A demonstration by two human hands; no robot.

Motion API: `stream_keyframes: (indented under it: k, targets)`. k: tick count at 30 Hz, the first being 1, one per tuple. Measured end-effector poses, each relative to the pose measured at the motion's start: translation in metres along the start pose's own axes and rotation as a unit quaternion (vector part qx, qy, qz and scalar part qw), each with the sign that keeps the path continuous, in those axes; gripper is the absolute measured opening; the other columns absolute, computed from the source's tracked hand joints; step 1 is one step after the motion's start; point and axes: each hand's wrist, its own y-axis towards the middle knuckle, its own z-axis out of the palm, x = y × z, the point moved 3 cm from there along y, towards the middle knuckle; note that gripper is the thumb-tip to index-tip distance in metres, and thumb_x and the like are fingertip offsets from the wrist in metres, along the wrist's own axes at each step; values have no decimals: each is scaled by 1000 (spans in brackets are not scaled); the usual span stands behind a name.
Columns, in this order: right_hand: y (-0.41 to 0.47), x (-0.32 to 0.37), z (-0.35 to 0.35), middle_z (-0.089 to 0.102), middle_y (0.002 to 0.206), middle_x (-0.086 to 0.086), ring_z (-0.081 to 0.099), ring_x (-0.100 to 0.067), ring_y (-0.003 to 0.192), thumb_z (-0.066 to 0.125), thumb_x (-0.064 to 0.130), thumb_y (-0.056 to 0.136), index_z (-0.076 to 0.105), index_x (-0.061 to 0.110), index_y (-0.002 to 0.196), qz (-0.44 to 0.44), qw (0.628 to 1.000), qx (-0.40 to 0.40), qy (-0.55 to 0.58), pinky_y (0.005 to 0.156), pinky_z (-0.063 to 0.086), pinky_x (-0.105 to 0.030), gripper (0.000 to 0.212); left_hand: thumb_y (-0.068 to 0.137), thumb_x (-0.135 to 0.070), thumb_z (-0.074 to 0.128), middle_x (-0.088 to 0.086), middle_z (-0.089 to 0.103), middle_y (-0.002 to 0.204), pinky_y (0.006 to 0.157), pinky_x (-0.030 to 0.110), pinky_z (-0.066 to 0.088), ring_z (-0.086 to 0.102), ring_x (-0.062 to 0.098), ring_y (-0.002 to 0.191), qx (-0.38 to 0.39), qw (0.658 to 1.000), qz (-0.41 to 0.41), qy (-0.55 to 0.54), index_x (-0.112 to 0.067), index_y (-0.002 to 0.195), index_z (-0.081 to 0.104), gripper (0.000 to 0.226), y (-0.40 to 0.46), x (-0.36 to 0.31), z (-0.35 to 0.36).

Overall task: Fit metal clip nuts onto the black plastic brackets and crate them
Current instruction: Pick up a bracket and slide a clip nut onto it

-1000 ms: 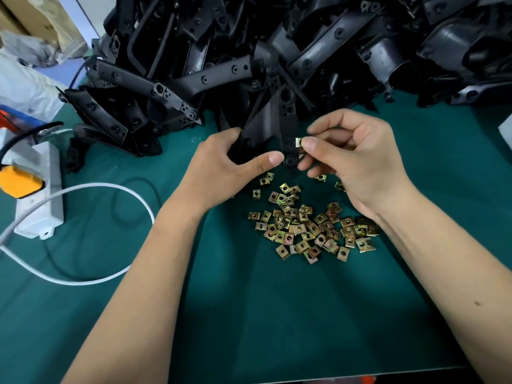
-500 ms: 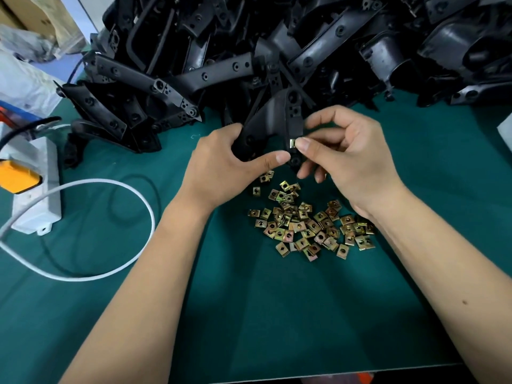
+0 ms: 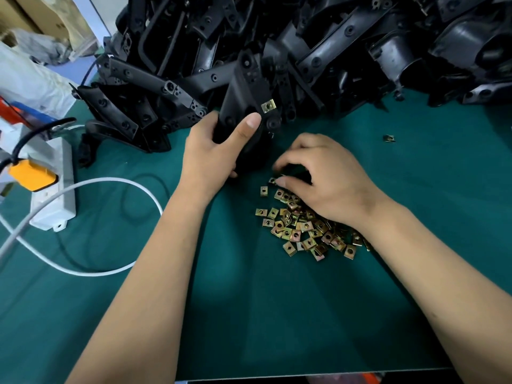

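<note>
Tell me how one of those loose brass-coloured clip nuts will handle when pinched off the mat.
A clip nut looks small, flat and thin: probably light and stiff. Its square shape shouldn't roll. Lying flat on the green mat, it may resist pinching.

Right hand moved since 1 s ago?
Yes. The right hand left the bracket and dropped toward the person, onto the clip nut pile.

I judge this to be a small factory assembly bench. A green mat-covered worktable (image 3: pixel 277 314) carries a large heap of identical black moulded plastic brackets (image 3: pixel 318 45) along its far side and a loose pile of brass-coloured square metal clip nuts (image 3: pixel 304 231). A white power strip (image 3: pixel 55 195) with an orange plug (image 3: pixel 32 175) lies left; brown cardboard cartons (image 3: pixel 41 15) stand beyond.
</note>
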Motion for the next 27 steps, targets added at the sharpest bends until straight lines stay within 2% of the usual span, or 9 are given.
stream_keyframes:
  k: [2,5,9,11,15,19,22,24,27]
  targets:
    - [1,5,3,55,107,11,47,-13,113,68,48,94,73,38,118,-2,1000,11,-20,89,46,-36,26,75,-73,71,-6,61,68,47,31,47,55,13,51,4,1000,4,-6,-28,77,56,48,0,-2,1]
    - [4,12,5,54,107,12,44,-13,112,72,43,93,76,35,109,-8,999,24,-20,91,46,-38,18,75,-75,70,2,60,71,52,37,46,53,18,56,6,1000,7,-8,-22,78,56,54,0,-3,0]
    - [2,9,1,54,89,17,44,0,88,74,28,93,69,25,91,-10,1000,11,11,83,35,-20,6,75,-79,64,3,59,65,48,34,44,50,22,47,40,999,-3,25,-14,79,55,66,-3,-4,1]
    - [0,8,-2,53,87,19,47,5,83,74,24,93,67,25,96,-9,999,19,26,74,33,-17,8,74,-81,61,2,59,61,46,32,43,49,22,43,54,997,-1,51,-14,75,53,67,-4,-7,2]
    - [2,5,0,59,110,3,51,-16,111,69,25,97,72,22,110,-6,998,55,-9,91,43,-32,13,71,-86,59,2,59,59,43,29,42,48,20,42,69,997,-20,38,-15,75,55,72,-11,-11,6]
    - [3,7,0,53,102,4,49,-16,103,68,25,97,72,20,100,1,998,68,-6,88,45,-35,7,66,-88,57,5,59,56,41,26,41,49,19,42,59,997,-45,17,-16,73,53,72,-16,-17,9]
    - [0,5,0,56,105,3,50,-18,108,67,22,98,70,21,102,3,998,64,-3,94,47,-40,5,61,-90,56,6,60,54,45,26,45,51,20,42,45,994,-87,-50,-23,70,63,68,-18,-21,12]
    - [-1,4,1,54,109,5,48,-17,113,67,23,99,70,23,116,4,998,62,2,98,43,-36,18,59,-90,54,3,57,57,51,30,51,52,19,46,52,983,-122,-129,-23,81,65,72,-18,-23,12]
    - [-2,7,2,49,110,4,43,-16,113,65,28,100,69,31,129,-2,997,80,-3,98,38,-32,29,63,-91,47,3,48,64,57,32,52,47,19,51,114,959,-149,-213,-14,90,59,83,-20,-24,11]
